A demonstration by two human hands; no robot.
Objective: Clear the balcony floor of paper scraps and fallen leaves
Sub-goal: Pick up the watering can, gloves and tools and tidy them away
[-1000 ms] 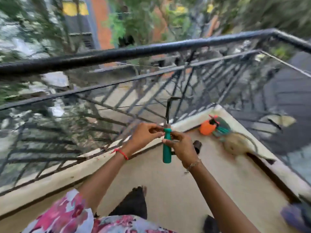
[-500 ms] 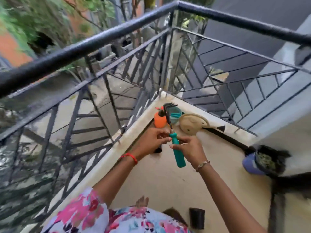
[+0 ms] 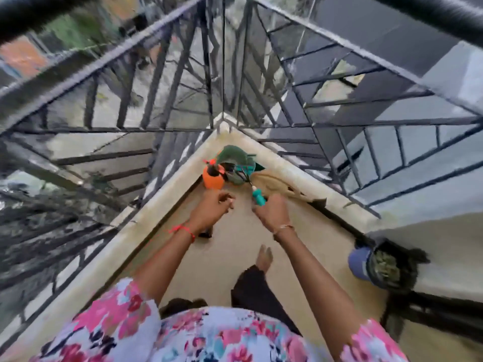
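My right hand (image 3: 273, 214) grips the teal handle of a small hand rake (image 3: 258, 196), whose dark tines point up and left toward the balcony corner. My left hand (image 3: 213, 207) hovers just left of it with loosely curled fingers, holding nothing. Both hands are above the beige balcony floor (image 3: 235, 257). In the corner stand an orange spray bottle (image 3: 213, 177), a green container (image 3: 234, 163) and a tan, dustpan-like scoop (image 3: 274, 185). No scraps or leaves show plainly on the blurred floor.
Black metal railings (image 3: 224, 74) meet at the corner above a low beige curb (image 3: 146, 207). A blue pot with a dark plant (image 3: 379, 265) sits at the right by a wall. A small dark object (image 3: 205, 233) lies under my left wrist. My foot (image 3: 264, 257) is below the hands.
My left hand has let go of the rake, which only my right hand now holds. The view has swung down and right onto the balcony corner.
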